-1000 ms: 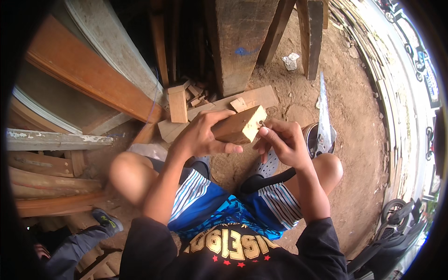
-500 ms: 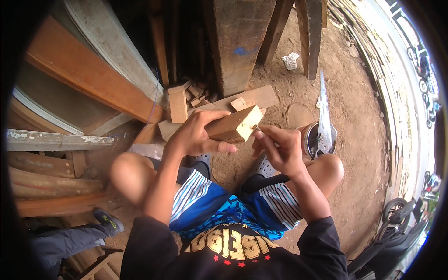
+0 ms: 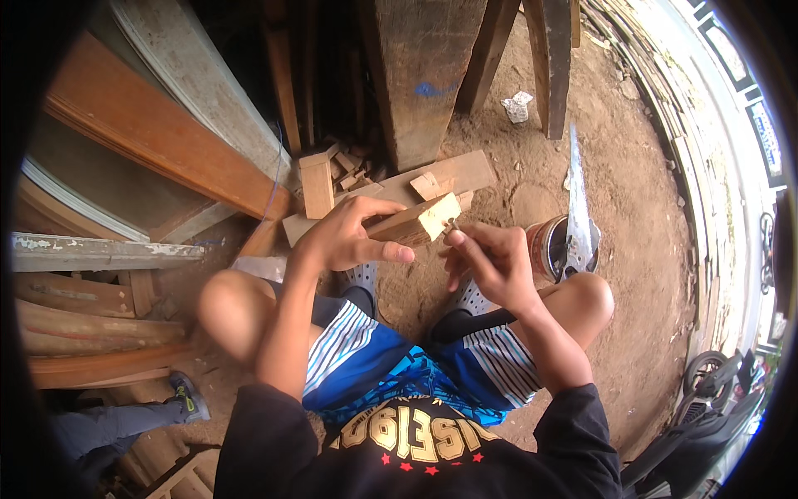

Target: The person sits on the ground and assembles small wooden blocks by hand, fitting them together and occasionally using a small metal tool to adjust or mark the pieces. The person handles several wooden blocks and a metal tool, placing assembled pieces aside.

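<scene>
My left hand [image 3: 345,233] is wrapped round a short wooden block [image 3: 436,218], whose pale cut end is turned toward the right. My right hand [image 3: 495,262] pinches a small metal piece [image 3: 451,224] between thumb and forefinger. It looks like a screw or nail, though it is too small to be certain. That piece is against or very close to the block's end face; whether it has entered the wood I cannot tell. Both hands are held above the ground between my knees.
Beyond the block lie a flat board [image 3: 465,170] and an upright wood offcut [image 3: 317,187]. A handsaw [image 3: 579,200] stands in a bucket [image 3: 544,245] by my right knee. Planks and frames [image 3: 166,150] lean at left. Another person's shoe [image 3: 189,397] is at lower left.
The wooden block has shifted slightly left and turned a little, and my right hand has followed with the metal piece. At lower left the other person's foot has moved slightly.
</scene>
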A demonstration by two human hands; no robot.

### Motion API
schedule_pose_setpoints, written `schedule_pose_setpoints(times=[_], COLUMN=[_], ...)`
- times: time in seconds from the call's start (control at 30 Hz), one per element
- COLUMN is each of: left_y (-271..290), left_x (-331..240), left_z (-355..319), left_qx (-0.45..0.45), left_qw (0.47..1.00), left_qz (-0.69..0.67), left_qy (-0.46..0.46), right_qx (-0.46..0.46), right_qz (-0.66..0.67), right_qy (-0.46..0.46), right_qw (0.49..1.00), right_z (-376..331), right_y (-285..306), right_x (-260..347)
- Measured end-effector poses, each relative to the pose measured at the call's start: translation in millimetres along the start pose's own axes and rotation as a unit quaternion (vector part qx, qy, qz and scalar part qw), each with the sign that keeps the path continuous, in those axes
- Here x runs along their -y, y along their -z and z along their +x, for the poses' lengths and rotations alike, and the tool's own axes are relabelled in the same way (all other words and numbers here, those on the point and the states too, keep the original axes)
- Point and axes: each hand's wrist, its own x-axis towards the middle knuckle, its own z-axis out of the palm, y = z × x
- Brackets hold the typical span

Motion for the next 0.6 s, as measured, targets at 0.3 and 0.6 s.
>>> schedule_pose_setpoints(times=[0.3,0.6], left_y=[5,5], left_x=[-16,-16], left_z=[-4,-1], left_qx=[-0.024,-0.015], left_qw=[0.999,0.998], left_qz=[0.019,0.023], left_qy=[0.01,-0.049], right_qx=[-0.024,0.027], right_qz=[-0.35,0.164], right_qy=[0.296,-0.112], right_qw=[0.888,0.98], right_z=[2,3], right_y=[1,-1], right_x=[-7,4])
